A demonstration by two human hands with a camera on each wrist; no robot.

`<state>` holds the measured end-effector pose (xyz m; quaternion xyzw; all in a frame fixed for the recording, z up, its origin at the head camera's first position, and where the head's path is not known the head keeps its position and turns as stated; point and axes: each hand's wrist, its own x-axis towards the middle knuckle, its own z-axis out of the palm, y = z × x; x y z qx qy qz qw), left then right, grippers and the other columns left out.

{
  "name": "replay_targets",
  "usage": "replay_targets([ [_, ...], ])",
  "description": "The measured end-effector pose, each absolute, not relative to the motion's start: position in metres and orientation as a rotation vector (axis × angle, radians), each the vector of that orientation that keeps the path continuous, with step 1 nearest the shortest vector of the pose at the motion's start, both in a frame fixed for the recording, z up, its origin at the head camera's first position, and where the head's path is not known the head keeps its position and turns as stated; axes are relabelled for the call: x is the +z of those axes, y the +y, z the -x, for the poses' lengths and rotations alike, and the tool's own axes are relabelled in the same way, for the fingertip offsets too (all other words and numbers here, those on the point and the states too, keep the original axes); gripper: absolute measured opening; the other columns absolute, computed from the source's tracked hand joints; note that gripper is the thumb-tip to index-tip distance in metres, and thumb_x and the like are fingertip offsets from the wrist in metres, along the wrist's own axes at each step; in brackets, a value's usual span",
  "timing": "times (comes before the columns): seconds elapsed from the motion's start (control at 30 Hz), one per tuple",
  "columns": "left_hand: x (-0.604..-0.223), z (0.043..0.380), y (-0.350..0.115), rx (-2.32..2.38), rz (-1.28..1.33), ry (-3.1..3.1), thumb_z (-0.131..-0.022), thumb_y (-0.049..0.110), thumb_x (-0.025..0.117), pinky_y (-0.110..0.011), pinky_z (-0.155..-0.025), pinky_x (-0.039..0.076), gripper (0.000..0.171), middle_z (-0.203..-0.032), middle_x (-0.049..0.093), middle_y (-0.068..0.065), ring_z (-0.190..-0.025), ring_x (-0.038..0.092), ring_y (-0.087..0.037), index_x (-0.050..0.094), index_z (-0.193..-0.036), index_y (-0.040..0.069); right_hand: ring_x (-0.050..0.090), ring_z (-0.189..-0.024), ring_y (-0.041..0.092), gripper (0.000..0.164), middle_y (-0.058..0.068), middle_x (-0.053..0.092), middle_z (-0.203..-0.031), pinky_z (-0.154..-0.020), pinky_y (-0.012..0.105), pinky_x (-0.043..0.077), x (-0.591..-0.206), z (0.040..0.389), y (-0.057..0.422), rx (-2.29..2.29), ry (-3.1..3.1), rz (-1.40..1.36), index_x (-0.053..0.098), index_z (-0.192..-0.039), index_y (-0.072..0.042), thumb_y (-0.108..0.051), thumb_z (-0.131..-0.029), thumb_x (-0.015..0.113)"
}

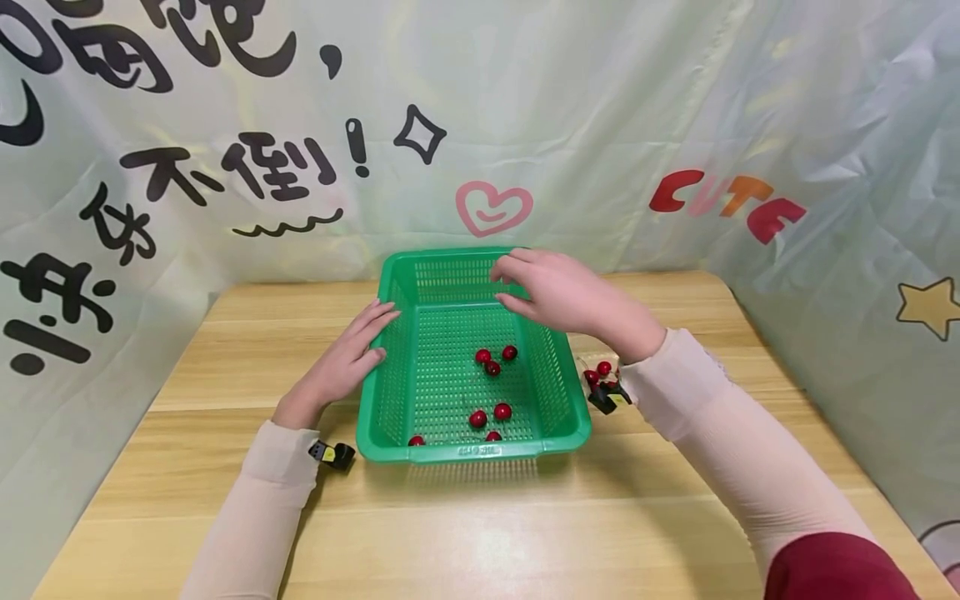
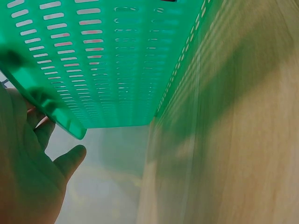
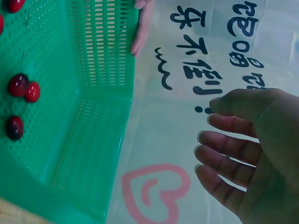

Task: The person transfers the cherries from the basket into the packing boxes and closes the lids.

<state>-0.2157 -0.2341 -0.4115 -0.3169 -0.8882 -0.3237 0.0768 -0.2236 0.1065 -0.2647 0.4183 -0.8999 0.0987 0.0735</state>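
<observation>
A green perforated plastic basket (image 1: 472,452) stands on the table with several red cherries (image 1: 502,411) scattered over its floor, mostly in the near half. On its left rim rests my left hand (image 1: 347,358), fingers fairly straight over the edge; the left wrist view shows that hand (image 2: 35,158) with the thumb away from the rim. Above the basket's back right part hovers my right hand (image 1: 558,292). In the right wrist view this hand (image 3: 252,144) has loosely bent fingers (image 3: 229,149), with nothing between them and the thumb.
More cherries (image 1: 603,367) lie just right of the basket, partly hidden by the right wrist's camera (image 1: 606,398). A printed cloth (image 1: 585,150) hangs behind the wooden table (image 1: 480,533) and along its sides.
</observation>
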Motion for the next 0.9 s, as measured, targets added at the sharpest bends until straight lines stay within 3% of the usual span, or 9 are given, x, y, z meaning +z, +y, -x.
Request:
replay_targets([
  [0.73, -0.411, 0.216, -0.235, -0.987, 0.957, -2.656, -0.096, 0.01, 0.045, -0.059, -0.114, 0.015, 0.055, -0.157, 0.027, -0.014, -0.147, 0.01, -0.036, 0.037, -0.149, 0.004, 0.06, -0.104, 0.021, 0.032, 0.005, 0.061, -0.119, -0.093, 0.037, 0.049, -0.318, 0.244, 0.047, 0.227, -2.919, -1.283, 0.061, -0.124, -0.011, -0.028, -0.097, 0.06],
  [0.9, -0.411, 0.216, -0.235, -0.982, 0.955, -2.659, -0.096, 0.011, 0.045, -0.059, -0.114, 0.015, 0.055, -0.158, 0.026, -0.013, -0.148, 0.009, -0.033, 0.037, -0.15, 0.005, 0.06, -0.1, 0.02, 0.034, 0.005, 0.061, -0.119, -0.091, 0.037, 0.05, -0.329, 0.246, 0.04, 0.172, -2.968, -1.25, 0.061, -0.126, -0.01, -0.03, -0.097, 0.06],
])
